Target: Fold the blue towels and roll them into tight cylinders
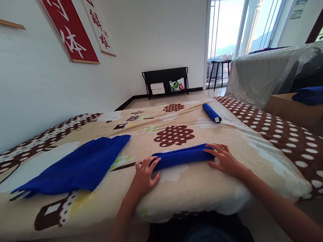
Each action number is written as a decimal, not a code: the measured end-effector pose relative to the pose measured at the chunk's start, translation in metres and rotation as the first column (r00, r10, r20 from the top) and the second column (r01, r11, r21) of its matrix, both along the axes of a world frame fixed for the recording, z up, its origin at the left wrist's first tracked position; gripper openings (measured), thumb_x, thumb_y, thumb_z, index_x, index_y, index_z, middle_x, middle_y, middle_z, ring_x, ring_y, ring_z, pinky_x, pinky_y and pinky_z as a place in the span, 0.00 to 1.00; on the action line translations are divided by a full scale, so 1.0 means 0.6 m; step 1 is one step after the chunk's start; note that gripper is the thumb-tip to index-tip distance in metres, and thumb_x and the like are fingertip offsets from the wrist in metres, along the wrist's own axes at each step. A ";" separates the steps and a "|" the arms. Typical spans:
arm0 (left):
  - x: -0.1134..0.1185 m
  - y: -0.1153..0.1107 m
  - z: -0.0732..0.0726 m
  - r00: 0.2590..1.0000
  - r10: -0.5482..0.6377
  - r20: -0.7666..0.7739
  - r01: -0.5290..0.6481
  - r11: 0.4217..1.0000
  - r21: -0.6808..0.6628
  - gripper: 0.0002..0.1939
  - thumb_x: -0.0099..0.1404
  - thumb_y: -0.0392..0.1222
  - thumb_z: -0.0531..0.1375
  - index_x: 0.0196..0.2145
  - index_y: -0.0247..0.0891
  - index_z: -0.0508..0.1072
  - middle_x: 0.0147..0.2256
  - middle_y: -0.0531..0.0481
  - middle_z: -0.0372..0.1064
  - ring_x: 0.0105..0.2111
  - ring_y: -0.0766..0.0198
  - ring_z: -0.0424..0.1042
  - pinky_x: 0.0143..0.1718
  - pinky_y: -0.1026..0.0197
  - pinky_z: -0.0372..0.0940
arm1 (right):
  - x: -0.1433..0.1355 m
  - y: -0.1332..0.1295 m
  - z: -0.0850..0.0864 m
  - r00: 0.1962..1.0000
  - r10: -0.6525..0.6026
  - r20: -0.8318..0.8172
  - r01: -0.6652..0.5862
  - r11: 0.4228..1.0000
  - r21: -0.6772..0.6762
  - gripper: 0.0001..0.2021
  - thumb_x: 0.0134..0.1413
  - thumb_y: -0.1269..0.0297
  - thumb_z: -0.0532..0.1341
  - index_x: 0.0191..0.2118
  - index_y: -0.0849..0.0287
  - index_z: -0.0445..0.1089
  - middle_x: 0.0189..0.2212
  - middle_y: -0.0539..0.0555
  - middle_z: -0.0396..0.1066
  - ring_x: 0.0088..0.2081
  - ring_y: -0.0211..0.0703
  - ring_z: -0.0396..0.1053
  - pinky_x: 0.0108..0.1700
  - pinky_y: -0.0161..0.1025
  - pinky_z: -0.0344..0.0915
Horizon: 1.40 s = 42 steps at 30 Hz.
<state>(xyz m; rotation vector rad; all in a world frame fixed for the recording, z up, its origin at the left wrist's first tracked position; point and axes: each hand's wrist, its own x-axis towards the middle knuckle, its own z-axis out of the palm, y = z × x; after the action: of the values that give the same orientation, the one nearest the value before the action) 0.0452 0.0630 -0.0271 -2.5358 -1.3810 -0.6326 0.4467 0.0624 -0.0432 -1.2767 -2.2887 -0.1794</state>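
A blue cloth, rolled into a long bundle (183,157), lies crosswise on the patterned blanket (182,187) in front of me. My left hand (147,173) grips its left end, with the fingers on top and the thumb at the near side. At the right end, my right hand (221,159) holds it the same way. To the left a second blue cloth (77,165) is spread out flat, with a pale tag at its near left corner. Farther back on the right lies a tight blue roll (211,112) with a white label.
A black rack (165,75) with white boxes stands by the far wall. On the right are a plastic-covered piece of furniture (259,73) and folded blue cloth (317,94) on a brown surface. A dark stool (219,62) stands near the glass door.
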 end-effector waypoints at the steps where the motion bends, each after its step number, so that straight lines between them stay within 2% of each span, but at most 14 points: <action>1: 0.003 0.001 0.003 1.000 0.003 0.011 -0.003 1.000 -0.003 0.22 0.68 0.42 0.56 0.60 0.44 0.66 0.58 0.40 0.65 0.59 0.49 0.62 0.58 0.44 0.50 | -0.003 0.002 0.004 1.000 0.000 -0.019 0.000 1.000 -0.013 0.21 0.64 0.58 0.56 0.61 0.51 0.65 0.63 0.59 0.61 0.63 0.54 0.60 0.62 0.57 0.54; 4: 0.020 0.010 0.015 0.999 0.020 0.040 -0.020 1.000 0.001 0.19 0.72 0.46 0.53 0.57 0.43 0.67 0.57 0.40 0.66 0.58 0.51 0.64 0.59 0.45 0.50 | -0.019 0.018 0.014 0.998 -0.027 -0.061 0.023 0.998 -0.060 0.24 0.68 0.53 0.52 0.65 0.50 0.58 0.65 0.60 0.57 0.64 0.53 0.58 0.63 0.57 0.53; 7: 0.040 0.021 0.025 0.999 -0.042 0.021 0.043 0.998 -0.055 0.24 0.72 0.50 0.53 0.63 0.42 0.61 0.61 0.41 0.63 0.61 0.51 0.61 0.60 0.46 0.49 | -0.032 0.039 0.017 0.998 -0.001 -0.061 -0.008 0.990 -0.143 0.30 0.67 0.49 0.52 0.69 0.52 0.50 0.65 0.62 0.58 0.65 0.53 0.56 0.64 0.59 0.50; 10: 0.044 0.028 0.025 0.997 -0.071 0.022 0.074 0.988 -0.133 0.26 0.71 0.51 0.55 0.63 0.42 0.61 0.59 0.42 0.66 0.59 0.51 0.63 0.59 0.47 0.50 | -0.028 0.048 0.014 0.997 0.034 -0.062 -0.045 0.981 -0.190 0.28 0.65 0.46 0.54 0.65 0.53 0.58 0.58 0.61 0.66 0.60 0.52 0.62 0.62 0.56 0.52; 13: 0.031 0.030 0.020 0.997 -0.058 0.049 0.065 0.986 -0.157 0.24 0.70 0.51 0.57 0.60 0.42 0.64 0.56 0.43 0.69 0.57 0.51 0.65 0.60 0.47 0.50 | -0.013 0.044 0.012 0.998 0.049 -0.049 -0.057 0.981 -0.186 0.25 0.63 0.45 0.57 0.58 0.54 0.66 0.53 0.60 0.70 0.56 0.51 0.66 0.62 0.55 0.52; 17: 0.004 0.032 0.018 0.996 -0.043 0.080 0.059 0.976 -0.210 0.26 0.67 0.53 0.59 0.60 0.43 0.65 0.55 0.43 0.69 0.56 0.51 0.66 0.58 0.47 0.52 | 0.009 0.036 0.010 1.000 0.018 -0.008 -0.019 0.981 -0.195 0.26 0.58 0.44 0.61 0.55 0.56 0.67 0.52 0.60 0.71 0.53 0.52 0.67 0.60 0.57 0.52; 22: -0.018 0.031 0.025 0.995 -0.035 0.092 0.060 0.957 -0.283 0.27 0.65 0.50 0.60 0.60 0.44 0.65 0.56 0.43 0.68 0.55 0.50 0.66 0.57 0.48 0.53 | 0.024 0.038 -0.001 0.999 -0.033 0.004 0.033 0.989 -0.142 0.26 0.51 0.46 0.67 0.52 0.54 0.70 0.57 0.60 0.66 0.58 0.56 0.62 0.61 0.58 0.52; 26: -0.021 0.027 0.022 0.997 -0.042 0.065 0.057 0.967 -0.249 0.29 0.63 0.42 0.58 0.62 0.43 0.63 0.56 0.42 0.68 0.56 0.50 0.65 0.58 0.46 0.52 | 0.027 0.037 -0.001 1.000 0.011 -0.027 -0.015 0.989 -0.148 0.27 0.55 0.49 0.65 0.58 0.53 0.67 0.52 0.59 0.70 0.53 0.53 0.66 0.58 0.55 0.56; 30: -0.010 0.026 0.019 1.000 0.007 0.000 -0.007 0.982 -0.191 0.27 0.59 0.38 0.59 0.57 0.39 0.67 0.55 0.40 0.67 0.55 0.47 0.64 0.57 0.43 0.53 | 0.027 0.032 0.008 0.998 0.043 -0.045 -0.050 0.987 -0.153 0.29 0.59 0.50 0.62 0.62 0.54 0.62 0.51 0.59 0.71 0.53 0.52 0.67 0.59 0.54 0.56; 34: 0.003 0.023 0.029 0.997 0.012 -0.082 -0.024 0.990 -0.140 0.25 0.57 0.37 0.58 0.54 0.37 0.69 0.55 0.37 0.66 0.55 0.44 0.64 0.55 0.43 0.55 | 0.030 0.034 0.010 0.999 0.042 0.001 -0.041 0.986 -0.162 0.26 0.56 0.46 0.64 0.56 0.53 0.68 0.52 0.59 0.69 0.53 0.53 0.66 0.58 0.56 0.56; 38: -0.002 0.022 0.033 0.997 -0.034 -0.074 0.020 0.984 -0.179 0.32 0.59 0.37 0.58 0.62 0.39 0.62 0.55 0.39 0.67 0.54 0.47 0.66 0.56 0.45 0.55 | 0.030 0.041 0.006 1.000 0.009 0.008 -0.008 0.988 -0.155 0.24 0.52 0.45 0.66 0.51 0.52 0.72 0.54 0.59 0.66 0.55 0.55 0.63 0.58 0.56 0.57; 40: -0.009 0.024 0.029 0.998 -0.047 -0.047 0.039 0.983 -0.177 0.33 0.61 0.38 0.57 0.64 0.41 0.61 0.55 0.41 0.68 0.54 0.48 0.66 0.56 0.46 0.55 | 0.028 0.041 0.005 1.000 0.005 0.013 -0.003 0.990 -0.140 0.23 0.53 0.46 0.66 0.50 0.52 0.73 0.54 0.59 0.66 0.55 0.55 0.64 0.58 0.56 0.58; 42: -0.017 0.025 0.023 0.998 -0.051 -0.033 0.045 0.986 -0.161 0.28 0.61 0.39 0.58 0.60 0.41 0.65 0.54 0.41 0.68 0.54 0.48 0.66 0.56 0.46 0.55 | 0.026 0.039 0.003 1.000 0.018 0.015 -0.016 0.994 -0.109 0.22 0.56 0.48 0.64 0.53 0.52 0.72 0.54 0.59 0.67 0.55 0.55 0.64 0.59 0.56 0.57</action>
<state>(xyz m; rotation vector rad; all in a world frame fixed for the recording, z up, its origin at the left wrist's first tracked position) 0.0349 0.0782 -0.0131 -2.6981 -1.4157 -0.4979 0.4625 0.0855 -0.0414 -1.3128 -2.3505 -0.0597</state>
